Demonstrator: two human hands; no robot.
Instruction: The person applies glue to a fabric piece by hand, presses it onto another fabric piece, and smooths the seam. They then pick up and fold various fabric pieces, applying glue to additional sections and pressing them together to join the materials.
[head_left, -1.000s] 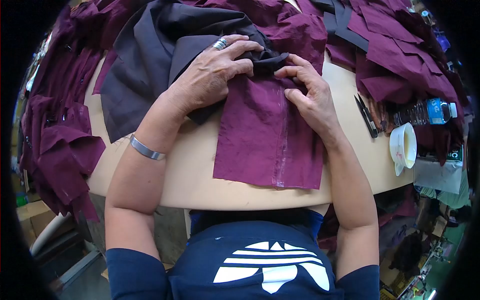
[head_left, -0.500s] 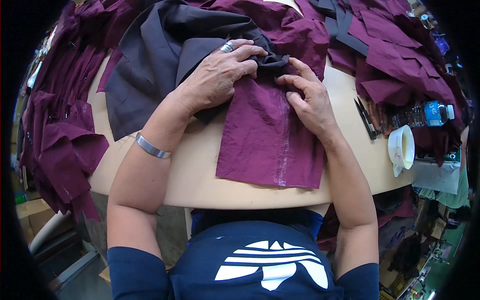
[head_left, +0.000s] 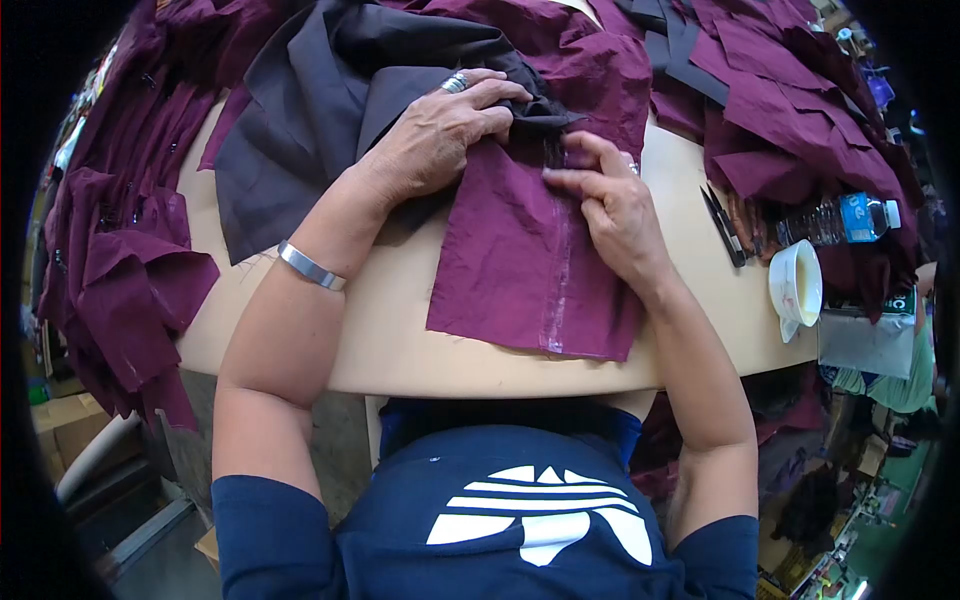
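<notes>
A maroon fabric panel [head_left: 500,270] lies on the tabletop in front of me, with a pale streaked line running down its right part. Dark grey cloth [head_left: 300,130] is heaped to its upper left, and a bunched edge of it meets the panel's top. My left hand [head_left: 445,130], wearing a ring and a bracelet, has its fingers curled onto that dark edge, gripping it. Over the panel's upper right, my right hand [head_left: 615,205] has its fingers apart, the index slightly blurred, close to the tip of the dark edge. Nothing shows between its fingers.
Maroon pieces [head_left: 130,290] hang over the left edge, and more maroon cloth [head_left: 780,100] is piled at the right. Black snips [head_left: 725,228], a water bottle [head_left: 845,220] and a white cup [head_left: 795,290] stand or lie by the right edge of the table [head_left: 400,350].
My right hand has let go of the dark edge, its fingers spreading and shifting slightly down. My left hand stays on the cloth. The whole view has shifted slightly.
</notes>
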